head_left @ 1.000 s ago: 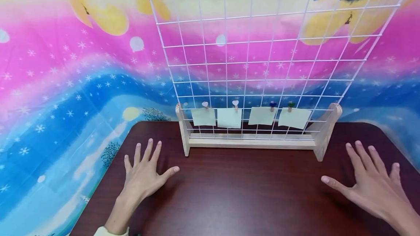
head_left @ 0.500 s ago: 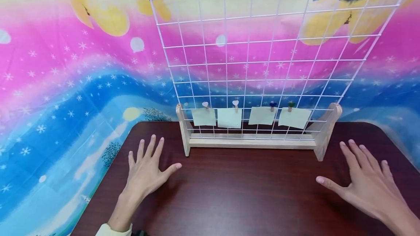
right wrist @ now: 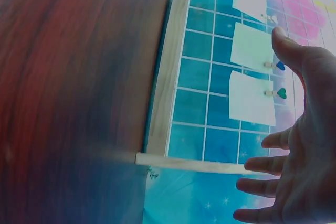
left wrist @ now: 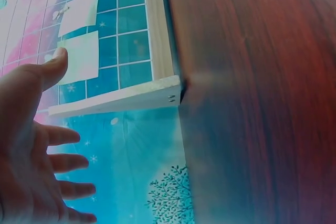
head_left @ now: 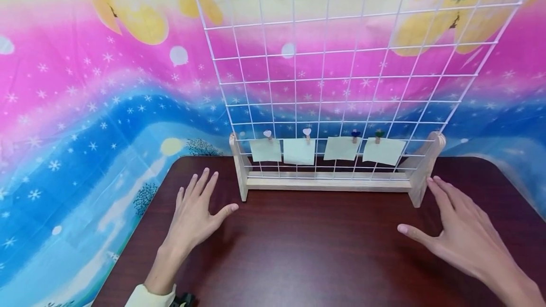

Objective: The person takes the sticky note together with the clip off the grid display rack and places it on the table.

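A white wire grid [head_left: 328,79] stands upright in a pale wooden stand [head_left: 328,184]. Several small pale paper notes [head_left: 298,151] hang in a row low on it, held by little heart-topped clothespins; two hearts look white, one dark blue [right wrist: 281,66], one green [right wrist: 282,93]. To the left of the stand, my left hand [head_left: 194,219] hovers above the table with fingers spread, holding nothing. My right hand [head_left: 465,233] is by the stand's right foot, thumb apart and fingers extended, holding nothing. Whether its fingertips touch the wood I cannot tell.
The dark reddish-brown table [head_left: 307,245] has rounded far corners. Behind it hangs a pink and blue backdrop cloth [head_left: 106,84] with snowflakes. A small dark object [head_left: 184,299] shows beside the left sleeve [head_left: 149,296].
Both hands have moved inward and forward, closer to the stand; the right hand has shifted further, its fingers drawing together. The grid, notes and clothespins have stayed in place.
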### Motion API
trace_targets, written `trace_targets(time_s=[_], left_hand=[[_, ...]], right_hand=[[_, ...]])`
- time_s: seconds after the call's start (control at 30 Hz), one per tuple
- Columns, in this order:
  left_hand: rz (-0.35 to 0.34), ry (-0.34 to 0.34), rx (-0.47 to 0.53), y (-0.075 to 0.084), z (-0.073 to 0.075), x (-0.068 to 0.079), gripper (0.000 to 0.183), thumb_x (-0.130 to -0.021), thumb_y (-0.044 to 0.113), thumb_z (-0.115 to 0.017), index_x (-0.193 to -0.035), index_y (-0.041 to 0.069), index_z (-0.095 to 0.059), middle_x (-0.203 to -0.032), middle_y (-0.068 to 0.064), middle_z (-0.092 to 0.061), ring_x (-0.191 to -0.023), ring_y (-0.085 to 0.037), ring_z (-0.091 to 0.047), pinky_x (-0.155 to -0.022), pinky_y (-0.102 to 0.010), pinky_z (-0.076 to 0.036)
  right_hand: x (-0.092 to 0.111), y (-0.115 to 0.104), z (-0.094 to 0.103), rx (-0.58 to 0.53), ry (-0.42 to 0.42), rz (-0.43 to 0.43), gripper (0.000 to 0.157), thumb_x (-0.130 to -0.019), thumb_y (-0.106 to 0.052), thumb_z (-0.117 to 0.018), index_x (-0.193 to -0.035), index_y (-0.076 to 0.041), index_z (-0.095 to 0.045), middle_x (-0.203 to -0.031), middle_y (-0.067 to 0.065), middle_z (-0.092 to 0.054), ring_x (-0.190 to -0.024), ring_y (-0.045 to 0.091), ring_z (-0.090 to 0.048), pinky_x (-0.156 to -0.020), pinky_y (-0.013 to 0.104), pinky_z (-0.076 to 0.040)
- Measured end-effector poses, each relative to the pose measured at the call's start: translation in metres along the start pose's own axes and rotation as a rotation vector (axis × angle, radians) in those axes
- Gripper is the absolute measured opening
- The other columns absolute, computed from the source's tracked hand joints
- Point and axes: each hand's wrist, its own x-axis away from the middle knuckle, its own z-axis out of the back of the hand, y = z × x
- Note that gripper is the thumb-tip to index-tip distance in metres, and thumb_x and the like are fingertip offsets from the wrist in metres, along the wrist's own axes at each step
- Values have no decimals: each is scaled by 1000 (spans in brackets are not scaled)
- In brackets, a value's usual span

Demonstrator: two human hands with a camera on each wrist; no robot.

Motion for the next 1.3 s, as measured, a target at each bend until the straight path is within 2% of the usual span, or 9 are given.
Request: trace_targets(time_s=[0.13,0.23,0.33,0.43,0.77,1.1,1.3], left_hand=[[-23,34,30,1,1,-1,100,-91,60,-78,-168,12,-37,-176,-18,-30,-163,-47,-26,-128,-74,-17],[-42,67,53,3,2,-3,96,-91,54,-81,-166,10,-41,-174,-18,-36,-159,-46,-34,-126,-72,-27],[-55,104,84,4,2,-4,92,-90,49,-84,-164,10,-45,-171,-17,-41,-154,-45,-42,-121,-70,-38],[-62,131,111,8,3,-7,88,-90,47,-85,-162,11,-48,-168,-15,-46,-151,-43,-47,-116,-68,-45],[-100,191,172,17,2,-17,77,-90,42,-86,-155,11,-58,-159,-15,-57,-145,-41,-56,-113,-68,-48],[-185,258,247,22,3,-32,67,-89,36,-89,-146,8,-66,-145,-15,-68,-133,-36,-67,-108,-57,-56],[-219,281,317,30,3,-43,61,-90,31,-89,-142,8,-69,-138,-12,-71,-112,-30,-74,-93,-49,-64]], right_hand=[[-6,-11,2,-43,9,21,129,-76,-67,-88,-171,-8,-23,-165,34,-38,-146,60,-37,-106,82,-31],[-11,-23,3,-61,-19,-4,129,-76,-68,-88,-172,-14,-22,-159,37,-42,-138,61,-42,-99,84,-36],[-17,-33,4,-78,-61,-27,128,-78,-70,-86,-173,-18,-19,-158,38,-42,-136,62,-43,-95,87,-37],[-22,-41,4,-110,-68,-11,125,-80,-68,-86,-173,-18,-21,-160,35,-42,-138,61,-44,-95,86,-38],[-38,-64,0,-192,-71,10,114,-84,-66,-84,-171,-16,-29,-162,29,-45,-144,55,-45,-97,85,-39],[-55,-86,-9,-271,-40,59,99,-88,-59,-84,-165,-13,-41,-159,26,-51,-143,53,-48,-104,82,-40],[-65,-102,-14,-296,-44,50,91,-91,-58,-81,-162,-13,-47,-158,24,-54,-142,52,-51,-107,80,-39]])
